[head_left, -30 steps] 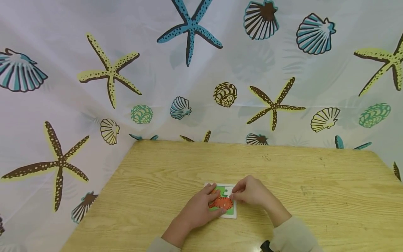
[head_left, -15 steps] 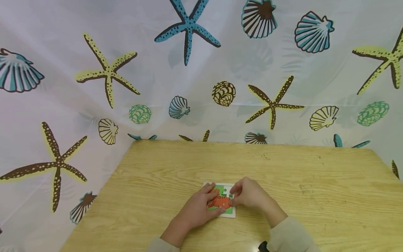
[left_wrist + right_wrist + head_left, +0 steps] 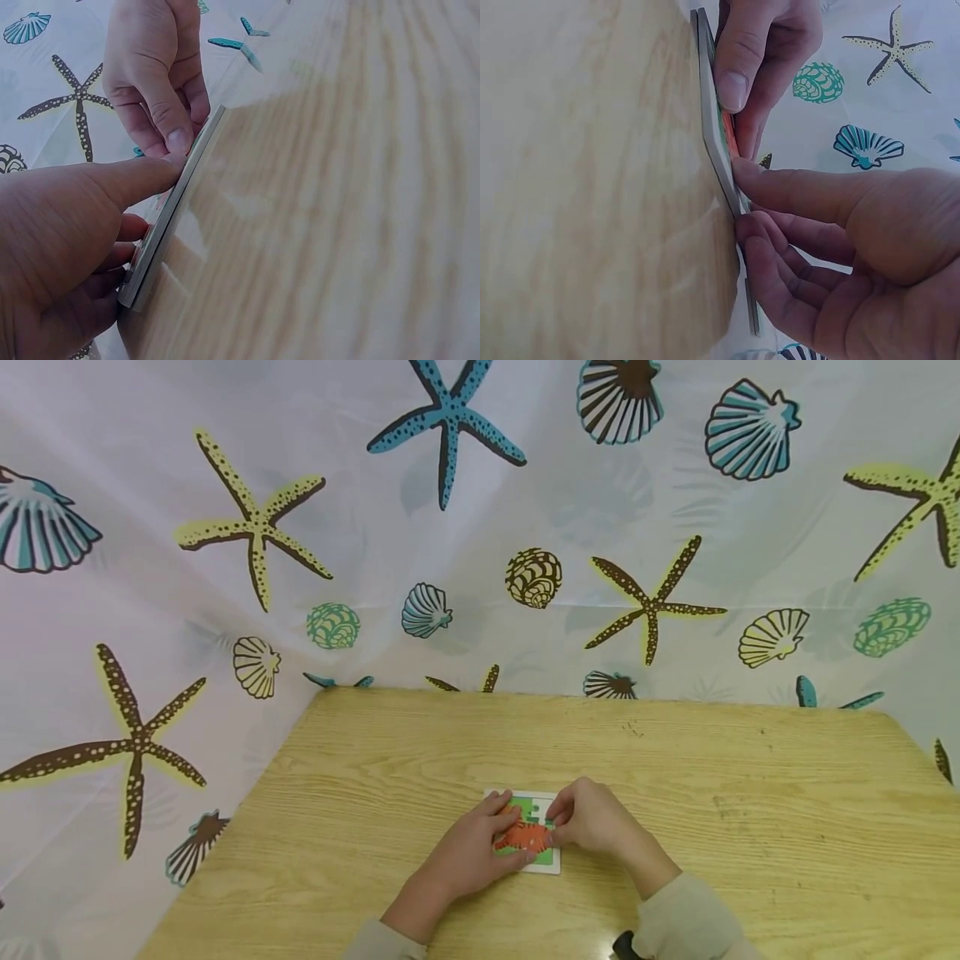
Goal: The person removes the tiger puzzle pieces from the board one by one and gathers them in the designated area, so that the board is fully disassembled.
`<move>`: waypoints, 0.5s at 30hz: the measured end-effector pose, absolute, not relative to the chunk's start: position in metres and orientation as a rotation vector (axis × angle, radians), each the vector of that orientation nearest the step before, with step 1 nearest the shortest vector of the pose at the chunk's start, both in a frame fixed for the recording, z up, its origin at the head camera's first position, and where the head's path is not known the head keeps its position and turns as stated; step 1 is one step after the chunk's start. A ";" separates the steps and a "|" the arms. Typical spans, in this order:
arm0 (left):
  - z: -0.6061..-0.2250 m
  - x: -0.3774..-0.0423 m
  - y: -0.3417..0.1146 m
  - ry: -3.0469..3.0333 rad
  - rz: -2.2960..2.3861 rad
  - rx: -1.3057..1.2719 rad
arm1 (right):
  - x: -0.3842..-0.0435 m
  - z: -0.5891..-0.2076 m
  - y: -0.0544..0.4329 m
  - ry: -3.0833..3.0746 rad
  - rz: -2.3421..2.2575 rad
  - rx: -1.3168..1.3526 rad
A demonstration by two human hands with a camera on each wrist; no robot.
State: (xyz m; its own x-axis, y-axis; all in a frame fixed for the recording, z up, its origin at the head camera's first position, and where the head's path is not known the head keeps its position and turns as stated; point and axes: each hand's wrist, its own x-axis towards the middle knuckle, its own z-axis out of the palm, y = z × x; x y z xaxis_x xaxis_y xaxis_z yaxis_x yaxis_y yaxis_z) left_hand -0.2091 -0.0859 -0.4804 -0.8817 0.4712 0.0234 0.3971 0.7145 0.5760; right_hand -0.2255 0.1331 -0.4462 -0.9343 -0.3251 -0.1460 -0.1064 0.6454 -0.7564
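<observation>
1. Where the left hand (image 3: 476,852) meets the puzzle (image 3: 546,857), it's spread wide: fingers over the left side of the face, thumb apart from them across the lower part, prob. steadying it.
2. Right hand (image 3: 596,818) is narrow, thumb + finger bent in a pinch at the puzzle's right edge; can't tell if they've got a loose piece or just the edge itself.
3. Handling, best guess: light, thin, stiff; card or thin wood, can't tell which. Won't flop, but prob. slides easily, so a steadying hand helps. Not v. fragile; the knobs & corners are the weak bits if forced.
4. Best hold: white frame (image 3: 547,869), by opp. edges, kept level so nothing drops out. Any single piece: by its sides, fingertips only.
5. Looks: small, squarish, white border round a green picture w/ a dark-striped orange fig. (image 3: 529,837) across the middle. White gap (image 3: 543,807) w/ jigsaw-type outline shows nr upper right, just beside right hand's fingertips. Left part's hidden under fingers. Wrist views catch it edge-on: greyish side w/ a dark line.
6. Location: flat on the counter (image 3: 337,827) (pale wood grain), btwn both hands, toward the person's side.
7. Beyond: cloth (image 3: 375,539) w/ starfish + shells, behind & left of counter.
</observation>
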 end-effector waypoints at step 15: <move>-0.476 -0.207 -0.084 2.788 0.892 0.688 | -0.228 -0.445 0.136 2.595 -1.231 -0.389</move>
